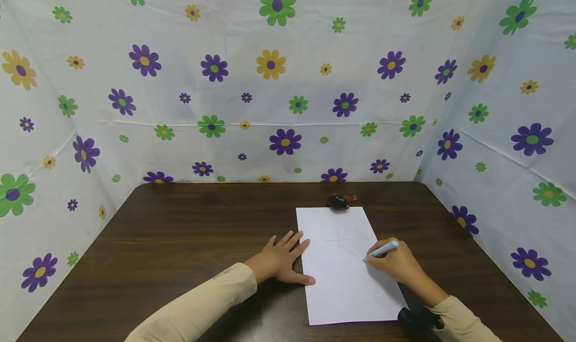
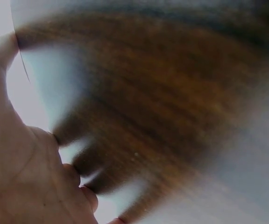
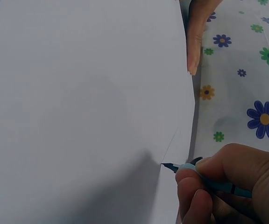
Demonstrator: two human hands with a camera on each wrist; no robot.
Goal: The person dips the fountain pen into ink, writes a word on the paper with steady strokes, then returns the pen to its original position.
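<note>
A white sheet of paper [image 1: 346,297] lies on the dark wooden table, with a thin drawn cross [image 1: 338,240] near its upper part. From the cross a faint slanting line runs to the tip of a light blue pen [image 1: 385,248]. My right hand [image 1: 400,267] pinches this pen, its tip on the paper near the right edge. The right wrist view shows the pen tip [image 3: 169,166] at the end of a thin line. Spread over the sheet's left edge, my left hand [image 1: 281,262] rests with fingers straight; its palm [image 2: 27,172] fills one side of the left wrist view.
Just at the paper's top edge sits a small dark rounded object with orange parts [image 1: 339,202]. A black object [image 1: 414,319] is by my right wrist, at the paper's lower right corner. Flower-patterned cloth [image 1: 288,82] stands around the table's back and sides.
</note>
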